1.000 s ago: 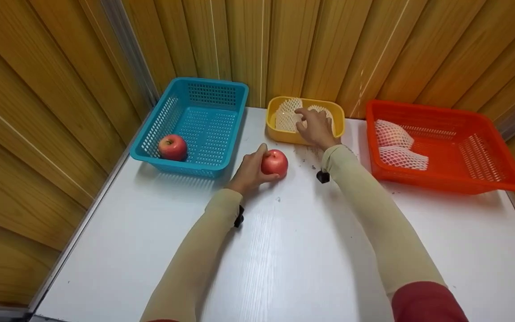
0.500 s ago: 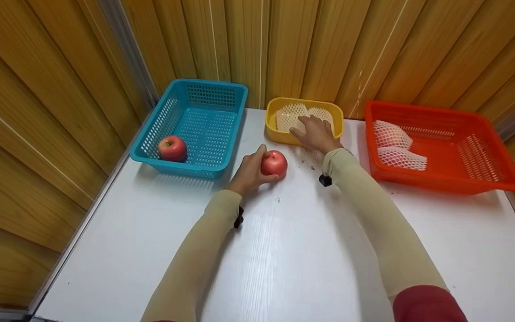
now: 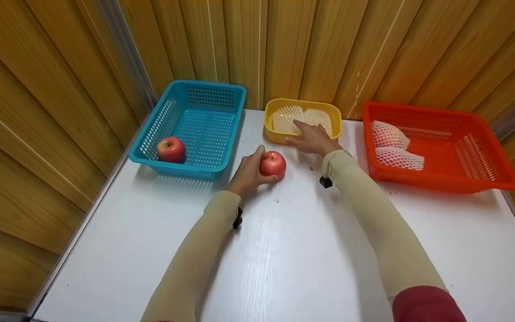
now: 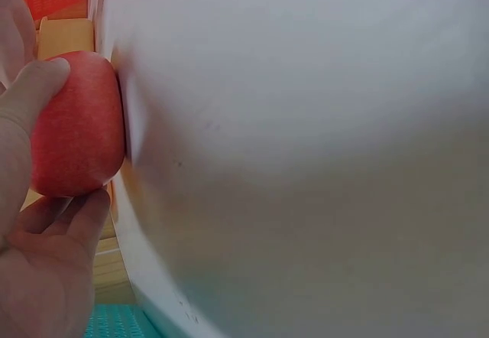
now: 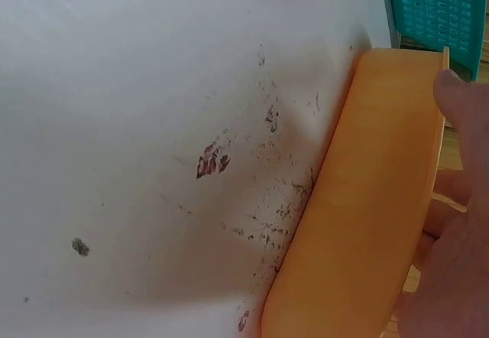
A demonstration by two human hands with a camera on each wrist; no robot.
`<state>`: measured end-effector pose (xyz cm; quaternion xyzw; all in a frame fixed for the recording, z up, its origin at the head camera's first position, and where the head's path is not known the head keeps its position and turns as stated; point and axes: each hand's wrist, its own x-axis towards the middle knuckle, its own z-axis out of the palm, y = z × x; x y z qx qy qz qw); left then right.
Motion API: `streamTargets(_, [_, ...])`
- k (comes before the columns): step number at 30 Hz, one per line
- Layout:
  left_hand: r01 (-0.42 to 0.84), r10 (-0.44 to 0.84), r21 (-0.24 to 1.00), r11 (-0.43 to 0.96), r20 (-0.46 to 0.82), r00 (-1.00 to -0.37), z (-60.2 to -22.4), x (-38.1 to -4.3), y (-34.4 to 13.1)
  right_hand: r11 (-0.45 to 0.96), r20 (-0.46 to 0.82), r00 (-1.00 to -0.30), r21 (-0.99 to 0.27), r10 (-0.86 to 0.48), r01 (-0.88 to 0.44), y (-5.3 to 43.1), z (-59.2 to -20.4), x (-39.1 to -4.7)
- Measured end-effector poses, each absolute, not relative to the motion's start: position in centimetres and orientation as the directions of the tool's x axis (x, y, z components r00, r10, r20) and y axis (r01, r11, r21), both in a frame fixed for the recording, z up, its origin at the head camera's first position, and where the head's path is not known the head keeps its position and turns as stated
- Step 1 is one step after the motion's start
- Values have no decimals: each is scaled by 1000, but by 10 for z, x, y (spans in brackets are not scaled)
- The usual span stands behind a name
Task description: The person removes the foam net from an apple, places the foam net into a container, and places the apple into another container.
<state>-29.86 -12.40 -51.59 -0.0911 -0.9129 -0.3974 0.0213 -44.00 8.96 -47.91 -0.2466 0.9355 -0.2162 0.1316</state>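
Observation:
My left hand (image 3: 249,172) grips a red apple (image 3: 274,164) on the white table, thumb on one side and fingers on the other. The left wrist view shows the same apple (image 4: 80,128) low against the tabletop. Over the near rim of a yellow box (image 3: 280,137) hovers my right hand (image 3: 315,138), its fingers spread and reaching inside. Its thumb (image 5: 452,93) is right at the rim in the right wrist view. Two white foam fruit nets lie in the box, a left net (image 3: 284,117) and a right net (image 3: 319,118), partly covered by the fingers.
A blue basket (image 3: 186,169) at the left holds another red apple (image 3: 171,149). At the right stands a red basket (image 3: 441,184) with two net-wrapped fruits (image 3: 389,135) at its left end. Wooden panels (image 3: 302,49) close off the back; dark specks (image 5: 214,162) mark the tabletop.
My right hand has drawn back slightly toward the near rim of the yellow box. The left foam net, taller before, now lies lower. My left hand keeps its grip on the apple.

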Motion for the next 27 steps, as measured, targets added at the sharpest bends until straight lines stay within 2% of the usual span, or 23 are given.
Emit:
streamTargets(8, [124, 124, 746, 654, 57, -991, -514, -298, -123, 769, -133, -826, -468, -547, -435, 87, -479, -437])
streamTargets(16, [155, 135, 741, 653, 88, -987, -515, -298, -124, 788, -159, -828, -443, -538, -427, 88, -479, -439])
streamTargets(27, [168, 160, 736, 656, 81, -984, -512, -299, -125, 773, -109, -827, -440, -552, -457, 91, -481, -437])
